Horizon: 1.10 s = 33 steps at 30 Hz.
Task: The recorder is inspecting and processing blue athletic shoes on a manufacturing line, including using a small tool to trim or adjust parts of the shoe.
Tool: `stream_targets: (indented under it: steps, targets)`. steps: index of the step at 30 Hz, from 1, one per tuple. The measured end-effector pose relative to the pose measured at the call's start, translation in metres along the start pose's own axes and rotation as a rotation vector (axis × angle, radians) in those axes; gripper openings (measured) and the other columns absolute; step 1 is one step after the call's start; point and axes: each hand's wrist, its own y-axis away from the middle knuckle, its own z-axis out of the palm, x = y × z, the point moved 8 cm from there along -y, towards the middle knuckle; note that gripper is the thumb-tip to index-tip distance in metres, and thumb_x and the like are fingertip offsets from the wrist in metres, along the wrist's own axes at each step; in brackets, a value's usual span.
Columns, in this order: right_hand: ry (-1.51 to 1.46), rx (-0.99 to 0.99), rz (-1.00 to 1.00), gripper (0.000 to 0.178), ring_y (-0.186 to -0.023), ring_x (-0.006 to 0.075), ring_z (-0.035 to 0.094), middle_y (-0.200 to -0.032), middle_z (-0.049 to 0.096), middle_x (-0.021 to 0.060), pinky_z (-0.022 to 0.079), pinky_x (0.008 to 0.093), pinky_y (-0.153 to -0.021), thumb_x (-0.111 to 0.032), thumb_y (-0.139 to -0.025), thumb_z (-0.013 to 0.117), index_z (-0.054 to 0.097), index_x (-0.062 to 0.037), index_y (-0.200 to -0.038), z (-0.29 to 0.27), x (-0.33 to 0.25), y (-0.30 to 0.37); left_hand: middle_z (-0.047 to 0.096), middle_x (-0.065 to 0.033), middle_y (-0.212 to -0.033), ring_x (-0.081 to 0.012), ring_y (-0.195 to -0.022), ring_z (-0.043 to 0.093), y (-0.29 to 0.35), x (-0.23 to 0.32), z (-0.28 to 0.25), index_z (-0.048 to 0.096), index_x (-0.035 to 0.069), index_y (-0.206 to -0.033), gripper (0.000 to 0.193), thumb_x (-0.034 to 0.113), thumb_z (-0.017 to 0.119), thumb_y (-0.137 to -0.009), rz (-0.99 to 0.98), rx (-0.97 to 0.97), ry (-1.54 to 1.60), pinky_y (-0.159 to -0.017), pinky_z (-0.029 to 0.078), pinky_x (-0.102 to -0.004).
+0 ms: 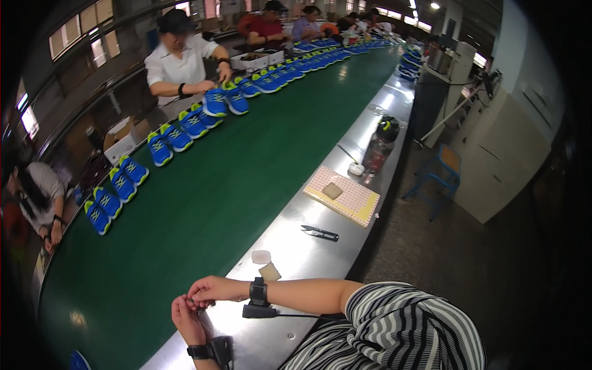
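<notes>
My right hand (211,288) reaches in from the right, its fingers pinched together over the edge of the steel ledge. Against its fingertips is my left hand (187,316), also closed. Whatever is between them is too small and hidden to name. Nearest to my right hand on the ledge lie a pale whitish block (261,256) and a tan square block (269,271). Farther along, black thread snips (319,233) rest flat. Beyond them is a pink-patterned pad with a yellow border (351,205), with another tan block (332,190) on top.
A green conveyor belt (246,166) runs alongside the steel ledge (296,246), carrying blue sneakers (160,150) along its far side. A co-worker (182,68) handles sneakers opposite. A small white container (356,168) and a bottle (379,145) stand farther up. A blue stool (441,176) is right.
</notes>
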Motion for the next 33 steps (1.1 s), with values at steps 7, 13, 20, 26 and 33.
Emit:
stream_targets:
  steps: [7,13,20,26,33]
  targets:
    - [0.127,0.184,-0.011,0.029,-0.082,0.0086,0.061,-0.100,0.068,0.0043,0.047,0.0214,-0.070,-0.024,-0.091,0.058,0.059,-0.0043,-0.112,-0.030,-0.001,0.015,0.060,-0.0037,-0.086,-0.0113,-0.081,0.057,-0.007,-0.015,0.031,0.058,0.001,-0.103,0.019,0.016,0.050,-0.095,-0.107,-0.120,0.076,-0.075,0.046,-0.0253]
    - [0.150,0.213,0.070,0.031,-0.081,0.0081,0.058,-0.095,0.063,0.0025,0.047,0.0219,-0.069,-0.019,-0.089,0.062,0.057,-0.0042,-0.116,-0.014,-0.022,-0.003,0.061,-0.0015,-0.084,-0.0077,-0.070,0.056,-0.032,-0.006,0.007,0.059,0.004,-0.103,0.021,0.023,0.056,-0.094,-0.176,-0.101,-0.025,-0.061,0.046,-0.0210]
    - [1.346,0.237,-0.235,0.042,-0.098,0.0251,0.061,-0.108,0.062,0.0133,0.048,0.0341,-0.085,-0.022,-0.080,0.068,0.057,-0.0054,-0.117,-0.046,-0.148,-0.072,0.069,-0.0092,-0.090,-0.0288,-0.087,0.065,-0.095,0.103,-0.034,0.068,0.012,-0.093,0.018,0.021,0.060,-0.080,0.291,-0.042,-1.642,-0.076,0.052,-0.0394]
    - [1.891,0.189,0.023,0.044,-0.111,0.0331,0.053,-0.115,0.056,0.0162,0.044,0.0422,-0.093,-0.025,-0.076,0.069,0.058,-0.0092,-0.116,-0.085,-0.146,-0.049,0.069,-0.0104,-0.092,-0.0270,-0.088,0.065,-0.092,0.108,-0.084,0.069,0.010,-0.094,0.020,0.022,0.062,-0.079,0.142,0.119,-1.599,-0.080,0.052,-0.0375]
    - [1.830,0.140,0.171,0.048,-0.112,0.0301,0.055,-0.121,0.058,0.0133,0.046,0.0406,-0.094,-0.026,-0.075,0.068,0.058,-0.0106,-0.120,-0.085,-0.157,-0.055,0.069,-0.0109,-0.091,-0.0271,-0.089,0.066,-0.096,0.118,-0.048,0.070,0.009,-0.093,0.021,0.023,0.063,-0.078,0.224,0.027,-1.525,-0.080,0.052,-0.0382]
